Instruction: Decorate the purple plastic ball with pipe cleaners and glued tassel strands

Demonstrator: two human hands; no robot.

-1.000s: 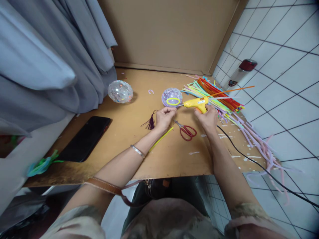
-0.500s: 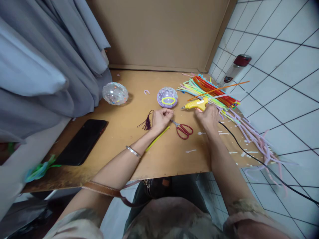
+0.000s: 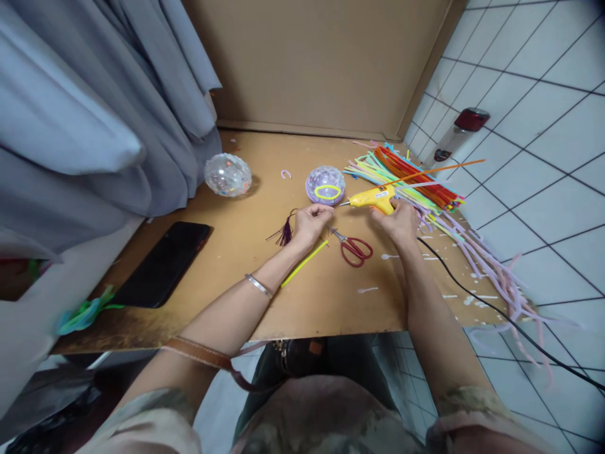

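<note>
A yellow hot glue gun (image 3: 373, 198) is gripped in my right hand (image 3: 399, 222), its nozzle pointing left toward my left hand. My left hand (image 3: 312, 222) is closed in a pinch; what lies between its fingertips is too small to make out. Just beyond the fingers sits a lilac-rimmed clear ball (image 3: 325, 185) with a yellow ring on its front. Red-handled scissors (image 3: 352, 247) lie to the right of my left wrist. A dark purple tassel (image 3: 285, 233) is at the left of that hand, and a yellow pipe cleaner (image 3: 302, 265) lies beside the forearm.
A second clear ball (image 3: 228, 175) stands at the back left, near a grey curtain (image 3: 155, 126). A black phone (image 3: 165, 265) lies at left. Bundled pipe cleaners (image 3: 416, 176) fill the right back, with a bottle (image 3: 456, 139) behind. The glue gun's black cord (image 3: 472, 296) crosses the right side.
The glue gun's nozzle has come slightly closer to my left hand's fingertips. The whole view has shifted a little; my left hand keeps its pinch.
</note>
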